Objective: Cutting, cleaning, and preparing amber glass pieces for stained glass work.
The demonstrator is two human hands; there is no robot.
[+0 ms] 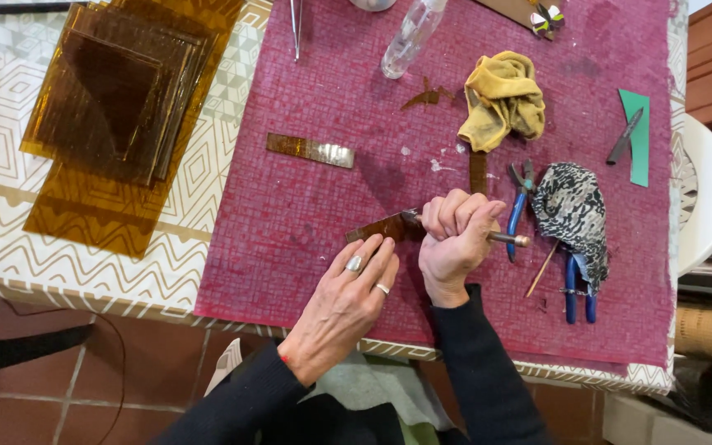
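Black sleeves come up from the bottom edge, and both hands work on a narrow amber glass strip [379, 227] that lies on the dark red mat [290, 214]. The left hand [348, 301] has its fingers flat and close together, and the fingertips press on the near end of the strip, so this hand is not closed around anything. The right hand [455, 239] is closed in a fist around a thin metal glass cutter [511, 239], whose brass end sticks out to the right of the fist. The head of the tool seems to meet the strip just left of the knuckles, but the exact contact point is hidden by the fingers. To do this step well, I think the strip must stay flat and still under the left fingertips, and the tool should press evenly in one line. The strip lies between the two hands, under the left fingertips and touching the tool of the right hand. Nearby are blue pliers [517, 210], a patterned cloth [574, 210], a yellow rag [503, 99], a second glass strip [311, 150], and stacked amber sheets [121, 107] at the left.
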